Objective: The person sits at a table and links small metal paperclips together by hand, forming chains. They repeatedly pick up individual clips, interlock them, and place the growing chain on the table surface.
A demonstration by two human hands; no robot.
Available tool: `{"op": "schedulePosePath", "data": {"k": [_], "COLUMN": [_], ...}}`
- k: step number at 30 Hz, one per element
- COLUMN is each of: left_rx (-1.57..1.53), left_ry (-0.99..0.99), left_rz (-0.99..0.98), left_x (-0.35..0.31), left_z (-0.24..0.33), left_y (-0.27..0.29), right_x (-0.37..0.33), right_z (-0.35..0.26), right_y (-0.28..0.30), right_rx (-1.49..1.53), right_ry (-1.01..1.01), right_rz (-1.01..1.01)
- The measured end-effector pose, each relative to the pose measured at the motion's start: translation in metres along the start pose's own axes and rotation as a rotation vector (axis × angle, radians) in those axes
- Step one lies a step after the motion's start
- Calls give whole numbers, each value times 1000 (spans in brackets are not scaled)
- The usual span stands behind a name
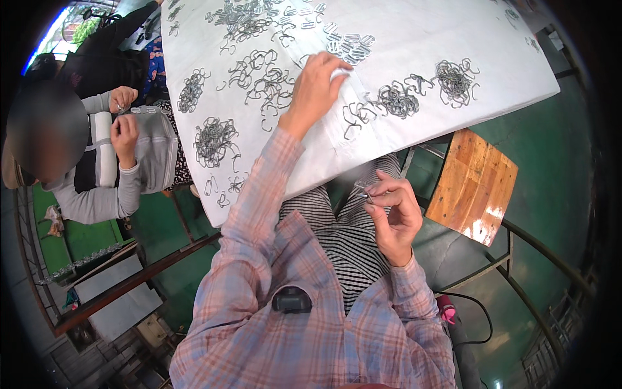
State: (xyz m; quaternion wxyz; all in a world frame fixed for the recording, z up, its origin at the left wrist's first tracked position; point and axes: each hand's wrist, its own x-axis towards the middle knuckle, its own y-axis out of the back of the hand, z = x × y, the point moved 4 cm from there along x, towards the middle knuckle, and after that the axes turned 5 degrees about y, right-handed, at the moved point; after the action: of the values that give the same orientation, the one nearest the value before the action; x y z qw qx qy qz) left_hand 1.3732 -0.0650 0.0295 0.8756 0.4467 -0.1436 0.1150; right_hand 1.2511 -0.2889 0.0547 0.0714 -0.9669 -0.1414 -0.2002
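Note:
My left hand [314, 91] reaches out over the white-covered table [499, 61], palm down. Its forefinger is stretched and the thumb stands apart from it, with nothing visible between them. The fingertips lie at the near edge of a group of flat, slotted metal buckles [353, 47]. Above my lap, off the table's edge, my right hand [398, 220] is closed in a pinch. Between its thumb and fingers sits a small bent metal wire hook [364, 193], partly hidden by the fingertips. Loose wire hooks [264, 81] are scattered left of my left hand.
More hook piles lie on the table: dense ones to the right [457, 82] and nearer [398, 100], another at the left edge [216, 141]. A wooden stool [476, 188] stands at right. At left, a co-worker's hands [123, 117] hold small metal parts.

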Motion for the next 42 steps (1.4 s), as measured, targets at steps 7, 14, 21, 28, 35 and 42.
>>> {"op": "schedulePosePath", "data": {"k": [7, 14, 21, 28, 35, 42], "left_rx": [187, 162, -100, -17, 32, 163], "left_ry": [196, 276, 172, 147, 140, 229], "left_rz": [42, -30, -65, -245, -49, -135], "left_x": [37, 39, -3, -43, 4, 30], "left_z": [-31, -42, -12, 1, -23, -40], "left_y": [-49, -50, -35, -31, -27, -33], "right_x": [-7, -26, -39, -37, -35, -40], "right_z": [-4, 0, 2, -1, 1, 1], "right_y": [0, -3, -7, -11, -11, -13], "right_rx": [-4, -28, -42, -64, -75, -68], "right_ry": [-7, -28, -43, -31, -44, -43], "right_rz": [-18, -86, -129, -179, -164, -157]}}
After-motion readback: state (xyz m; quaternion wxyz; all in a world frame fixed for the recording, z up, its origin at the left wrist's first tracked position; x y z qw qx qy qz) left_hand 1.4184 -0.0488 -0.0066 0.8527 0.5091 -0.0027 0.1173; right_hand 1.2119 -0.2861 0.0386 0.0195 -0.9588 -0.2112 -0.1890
